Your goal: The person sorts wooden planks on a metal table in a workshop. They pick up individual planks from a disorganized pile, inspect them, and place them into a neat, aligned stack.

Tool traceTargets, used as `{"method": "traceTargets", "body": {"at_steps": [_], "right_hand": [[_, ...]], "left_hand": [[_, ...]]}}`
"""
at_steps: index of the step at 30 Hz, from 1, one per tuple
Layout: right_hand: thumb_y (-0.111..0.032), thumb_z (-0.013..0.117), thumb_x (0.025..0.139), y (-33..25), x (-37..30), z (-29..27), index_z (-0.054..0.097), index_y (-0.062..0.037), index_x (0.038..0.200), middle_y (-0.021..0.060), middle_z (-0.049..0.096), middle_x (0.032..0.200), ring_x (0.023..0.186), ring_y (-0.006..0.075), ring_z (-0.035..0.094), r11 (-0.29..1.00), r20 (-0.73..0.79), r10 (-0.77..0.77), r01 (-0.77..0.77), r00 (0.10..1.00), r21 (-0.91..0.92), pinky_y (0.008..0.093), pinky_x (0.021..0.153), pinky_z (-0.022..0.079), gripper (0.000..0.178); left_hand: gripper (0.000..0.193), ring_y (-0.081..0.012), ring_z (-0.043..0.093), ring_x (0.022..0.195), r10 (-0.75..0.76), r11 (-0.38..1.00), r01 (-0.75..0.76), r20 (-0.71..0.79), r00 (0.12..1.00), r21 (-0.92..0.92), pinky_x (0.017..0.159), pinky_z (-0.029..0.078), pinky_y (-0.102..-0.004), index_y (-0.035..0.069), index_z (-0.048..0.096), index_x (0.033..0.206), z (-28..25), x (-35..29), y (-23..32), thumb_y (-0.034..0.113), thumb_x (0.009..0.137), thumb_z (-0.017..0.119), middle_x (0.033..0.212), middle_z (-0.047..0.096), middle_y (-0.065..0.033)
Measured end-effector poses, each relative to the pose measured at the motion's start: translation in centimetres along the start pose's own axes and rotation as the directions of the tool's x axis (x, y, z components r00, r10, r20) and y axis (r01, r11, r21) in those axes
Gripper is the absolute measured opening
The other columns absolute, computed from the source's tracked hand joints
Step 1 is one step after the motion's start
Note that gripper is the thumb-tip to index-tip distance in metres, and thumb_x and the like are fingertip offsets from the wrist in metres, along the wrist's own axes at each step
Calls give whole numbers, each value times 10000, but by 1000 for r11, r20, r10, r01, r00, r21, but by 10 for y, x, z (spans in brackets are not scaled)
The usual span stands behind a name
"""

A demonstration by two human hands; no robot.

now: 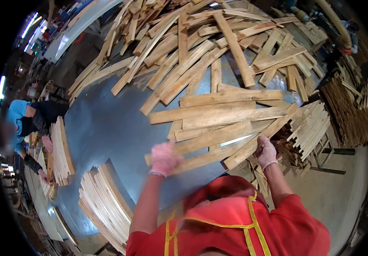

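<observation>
My left hand (165, 159), in a pale pink knit glove, is curled over the left ends of the nearest boards, its fingers slightly blurred. One wooden board (199, 162) runs right from under it. At the near right my gloved right hand (265, 152) has its fingers closed at the edge of another wooden board (252, 146), which slants up and away. Between the hands and beyond them, several boards (218, 135) lie loosely overlapped on the grey metal table (107, 115).
A large heap of boards (184, 47) covers the far side. Near left lies a neat row of strips (103, 200). A co-worker (21, 123) handles another row (61, 149) at the left. Stacked strips (312, 128) on a metal stand (333, 164) are at the right.
</observation>
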State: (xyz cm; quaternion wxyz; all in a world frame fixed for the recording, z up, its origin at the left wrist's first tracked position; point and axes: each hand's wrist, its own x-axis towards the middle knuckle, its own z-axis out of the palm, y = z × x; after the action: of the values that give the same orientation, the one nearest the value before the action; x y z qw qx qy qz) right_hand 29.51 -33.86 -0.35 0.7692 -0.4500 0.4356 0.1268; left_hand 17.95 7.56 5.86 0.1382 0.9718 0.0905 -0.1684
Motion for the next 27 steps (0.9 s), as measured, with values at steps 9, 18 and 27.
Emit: {"method": "traceTargets", "body": {"at_steps": [9,18,27], "right_hand": [[-93,759,945,69,-33,46,560,-76,1257,53,690,1062,876,189,672,947,215,3,66,977,-313,333,689,573,371],[-81,768,947,169,-170,81,525,-102,1363,79,682,1190,1101,272,700,922,574,385,-283,722,-263,467,949,626,482],[-227,782,864,252,-275,87,619,45,1282,158,730,1048,993,225,700,166,581,616,633,532,-756,378,862,557,524]], "left_hand": [[751,-381,718,973,-416,837,269,-233,879,-477,873,564,-499,46,642,1383,98,-152,-6,402,762,870,1053,740,-193],[627,-387,727,981,-557,822,404,-416,719,-401,860,577,-474,55,663,1352,5,-243,-83,337,830,863,1077,752,-188],[604,-373,689,1116,-522,640,494,139,842,-589,992,530,-426,39,704,1230,28,-239,-54,525,876,764,1185,716,-203]]}}
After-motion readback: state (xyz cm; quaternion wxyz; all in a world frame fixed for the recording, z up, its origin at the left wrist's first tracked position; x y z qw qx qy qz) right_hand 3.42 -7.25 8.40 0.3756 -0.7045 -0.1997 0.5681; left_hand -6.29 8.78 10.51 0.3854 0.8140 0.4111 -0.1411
